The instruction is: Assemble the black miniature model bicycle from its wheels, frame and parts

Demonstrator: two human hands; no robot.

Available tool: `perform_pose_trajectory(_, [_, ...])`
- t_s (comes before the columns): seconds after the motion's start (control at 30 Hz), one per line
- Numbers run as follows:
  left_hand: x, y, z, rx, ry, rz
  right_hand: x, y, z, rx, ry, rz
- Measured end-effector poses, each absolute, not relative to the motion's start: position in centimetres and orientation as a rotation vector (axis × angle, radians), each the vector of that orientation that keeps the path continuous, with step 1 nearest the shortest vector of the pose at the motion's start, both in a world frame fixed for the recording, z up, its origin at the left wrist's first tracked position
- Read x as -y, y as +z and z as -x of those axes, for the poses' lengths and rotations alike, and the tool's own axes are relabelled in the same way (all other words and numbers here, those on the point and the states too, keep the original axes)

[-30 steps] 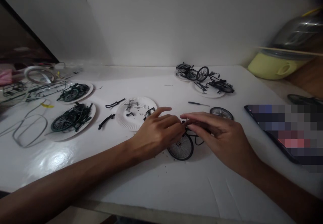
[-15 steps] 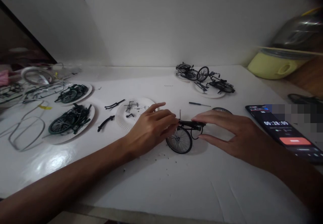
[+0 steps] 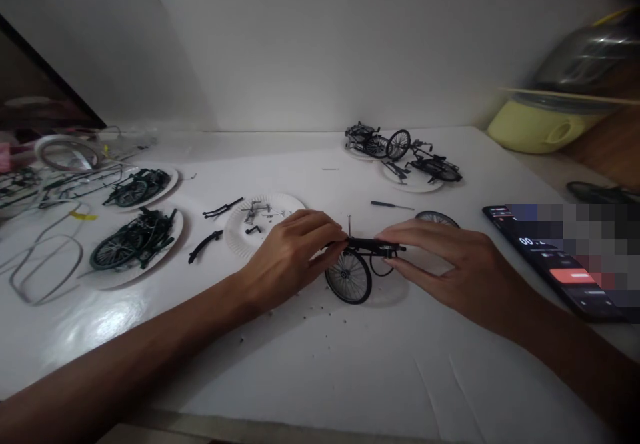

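A black miniature bicycle frame (image 3: 369, 246) with a spoked wheel (image 3: 349, 276) is between my hands, just above the white table. My left hand (image 3: 295, 251) pinches the frame's left end, thumb and fingertips together over the wheel's top. Along the right part of the frame, my right hand (image 3: 457, 264) grips it between thumb and forefinger. Under the frame hangs a thin black loop, and a slim metal rod stands up from it. Behind my right hand lies another spoked wheel (image 3: 437, 218), partly covered.
Beyond my left hand is a paper plate (image 3: 235, 231) with small metal parts. Two dark curved pieces (image 3: 205, 247) lie left of it. A screwdriver (image 3: 391, 205) lies farther back. Tiny screws (image 3: 327, 337) are scattered in front. A phone (image 3: 560, 264) lies at right.
My left forefinger has come down from its raised pose onto the frame's end. My right thumb has closed in against the frame. The camera view has shifted slightly.
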State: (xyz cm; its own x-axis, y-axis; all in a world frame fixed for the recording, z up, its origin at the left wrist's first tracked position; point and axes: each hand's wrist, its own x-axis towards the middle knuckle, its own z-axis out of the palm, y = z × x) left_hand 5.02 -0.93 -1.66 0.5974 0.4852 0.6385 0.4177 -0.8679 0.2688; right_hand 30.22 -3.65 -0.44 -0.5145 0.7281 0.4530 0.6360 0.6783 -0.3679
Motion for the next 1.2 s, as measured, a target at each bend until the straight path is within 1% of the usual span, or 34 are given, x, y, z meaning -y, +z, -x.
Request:
perform_pose_trajectory(0.2, [1.1, -1.7, -5.1, -0.717, 1.186, -2.493, 3.8, -0.4, -30.1, 2.305, 0.207, 1.047])
perform_pose_trajectory(0.37, [1.2, -1.6, -5.4, -0.786, 1.218, -2.362, 3.9, -0.2, -29.9, 2.282, 0.229, 1.098])
perform_pose_trajectory(0.5, [1.2, -1.6, -5.6, -0.858, 1.254, -2.334, 3.8, -0.1, -29.8, 2.268, 0.251, 1.122])
perform_pose_trajectory(0.67, [1.4, -1.5, -5.7, -0.752, 1.214, -2.357, 4.5, -0.2, -29.4, 2.248, 0.334, 1.203])
perform_pose_trajectory(0.83, [1.7, -1.4, -5.8, -0.635, 1.179, -2.436, 4.8, 0.5, -28.6, 2.189, 0.626, 1.140])
perform_pose_trajectory(0.97, [1.7, -1.6, -5.8, -0.583, 1.168, -2.470, 3.5, 1.6, -29.0, 1.985, 1.039, 1.033])
perform_pose_trajectory(1.07, [1.5, -1.7, -5.7, -0.564, 1.144, -2.466, 2.5, 2.2, -30.0, 2.001, 1.303, 0.897])
perform_pose_trajectory(1.13, [1.4, -1.8, -5.7, -0.534, 1.144, -2.466, 2.2, 2.4, -30.4, 2.029, 1.402, 0.842])
perform_pose_trajectory(1.2, [1.3, -1.8, -5.7, -0.508, 1.148, -2.470, 2.0, 2.5, -30.3, 2.040, 1.389, 0.910])
